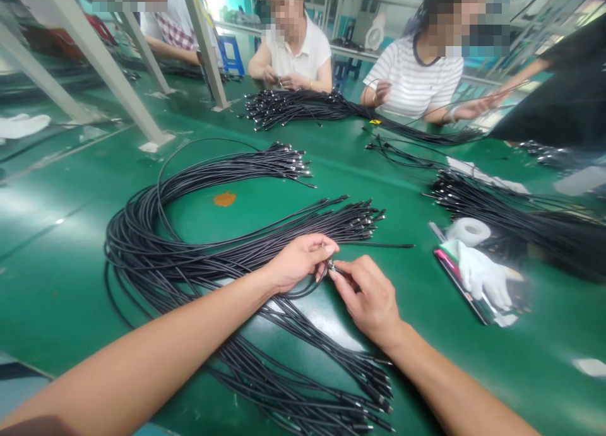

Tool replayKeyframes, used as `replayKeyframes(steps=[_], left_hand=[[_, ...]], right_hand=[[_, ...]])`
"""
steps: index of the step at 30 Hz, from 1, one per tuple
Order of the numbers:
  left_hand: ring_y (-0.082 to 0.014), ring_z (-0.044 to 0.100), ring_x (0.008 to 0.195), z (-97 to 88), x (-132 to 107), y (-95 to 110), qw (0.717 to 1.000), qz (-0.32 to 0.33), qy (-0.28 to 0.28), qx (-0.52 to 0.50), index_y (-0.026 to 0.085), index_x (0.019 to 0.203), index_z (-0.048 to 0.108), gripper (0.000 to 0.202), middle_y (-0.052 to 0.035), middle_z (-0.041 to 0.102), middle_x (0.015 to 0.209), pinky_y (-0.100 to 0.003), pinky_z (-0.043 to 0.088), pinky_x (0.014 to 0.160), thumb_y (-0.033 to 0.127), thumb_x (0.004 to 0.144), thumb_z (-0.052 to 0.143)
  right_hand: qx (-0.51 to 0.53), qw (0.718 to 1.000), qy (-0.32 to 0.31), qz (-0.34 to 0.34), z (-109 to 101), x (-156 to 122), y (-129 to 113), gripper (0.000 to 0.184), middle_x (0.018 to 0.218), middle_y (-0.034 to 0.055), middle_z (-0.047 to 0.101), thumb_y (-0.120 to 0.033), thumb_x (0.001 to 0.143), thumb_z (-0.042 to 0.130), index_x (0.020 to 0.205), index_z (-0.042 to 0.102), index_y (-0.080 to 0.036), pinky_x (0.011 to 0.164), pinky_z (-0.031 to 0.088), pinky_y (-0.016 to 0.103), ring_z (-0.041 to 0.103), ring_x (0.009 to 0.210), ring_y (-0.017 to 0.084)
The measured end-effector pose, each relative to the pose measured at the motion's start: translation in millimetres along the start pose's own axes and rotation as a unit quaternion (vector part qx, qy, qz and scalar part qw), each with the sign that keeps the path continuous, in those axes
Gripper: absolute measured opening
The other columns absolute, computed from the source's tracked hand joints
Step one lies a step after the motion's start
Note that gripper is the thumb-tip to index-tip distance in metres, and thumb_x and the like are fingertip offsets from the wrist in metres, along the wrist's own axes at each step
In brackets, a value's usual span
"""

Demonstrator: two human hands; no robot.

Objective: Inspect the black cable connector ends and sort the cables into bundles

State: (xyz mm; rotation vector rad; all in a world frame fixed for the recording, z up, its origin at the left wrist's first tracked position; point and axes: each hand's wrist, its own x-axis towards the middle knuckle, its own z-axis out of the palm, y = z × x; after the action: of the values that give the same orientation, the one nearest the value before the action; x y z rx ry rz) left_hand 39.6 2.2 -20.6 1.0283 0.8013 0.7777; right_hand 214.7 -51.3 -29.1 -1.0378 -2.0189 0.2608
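A large loose bundle of thin black cables [156,247] with metal-tipped ends lies on the green workbench [61,297] in front of me. My left hand [300,262] pinches one black cable [307,288], which curves in a small loop below the hand. My right hand [367,294] pinches that cable's small metal connector [332,267] between finger and thumb, close to my left fingertips. The hands are nearly touching. More cable ends fan out under my forearms, and the bundle's far ends lie just beyond my left hand.
Further black cable bundles [497,215] lie to the right, beside a white tape roll [468,231] and white gloves [483,275] on a plastic packet. An orange mark [225,199] stains the bench. Co-workers [411,86] handle cables across the bench, among steel posts [203,38].
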Motion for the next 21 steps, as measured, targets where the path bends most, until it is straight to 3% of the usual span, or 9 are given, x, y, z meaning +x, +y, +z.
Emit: replayKeyframes(steps=[8,13,16,21], left_hand=[[-0.0090,0.049,0.048,-0.7,-2,-1,0.999,0.005,0.000,0.032,0.012,0.099,0.061,0.039,0.0033,0.054,0.061,-0.020,0.041,0.045,0.046,0.081,0.071],[-0.0101,0.052,0.061,0.8,-9,8,0.989,0.011,-0.092,0.118,0.016,0.114,0.060,0.043,0.0039,0.057,0.073,-0.022,0.044,0.057,0.031,0.076,0.076],[-0.0133,0.057,0.077,3.5,-17,13,0.964,0.006,-0.154,0.215,0.020,0.122,0.057,0.052,0.0026,0.063,0.085,-0.023,0.046,0.071,0.021,0.073,0.074],[-0.0178,0.061,0.084,-1.4,-13,-1,0.894,-0.017,-0.192,0.404,0.025,0.131,0.054,0.060,0.0006,0.070,0.102,-0.026,0.048,0.076,0.018,0.072,0.062]], right_hand=[[-0.001,0.994,0.031,0.102,0,4,25,0.011,0.079,0.0034,0.060,-0.021,0.094,0.061,0.100,0.069,-0.016,0.062,0.049,0.029,0.057,0.065,0.015],[0.025,0.991,0.020,0.128,6,10,37,0.013,0.097,0.0085,0.067,-0.018,0.093,0.056,0.099,0.068,-0.019,0.085,0.050,0.036,0.062,0.093,0.022],[0.045,0.985,0.047,0.159,7,17,38,0.012,0.094,0.0061,0.068,-0.015,0.090,0.059,0.095,0.069,-0.020,0.085,0.051,0.033,0.062,0.091,0.020],[0.036,0.980,0.055,0.190,12,28,46,0.014,0.094,0.0016,0.068,-0.013,0.085,0.069,0.096,0.071,-0.021,0.086,0.050,0.028,0.063,0.091,0.016]])
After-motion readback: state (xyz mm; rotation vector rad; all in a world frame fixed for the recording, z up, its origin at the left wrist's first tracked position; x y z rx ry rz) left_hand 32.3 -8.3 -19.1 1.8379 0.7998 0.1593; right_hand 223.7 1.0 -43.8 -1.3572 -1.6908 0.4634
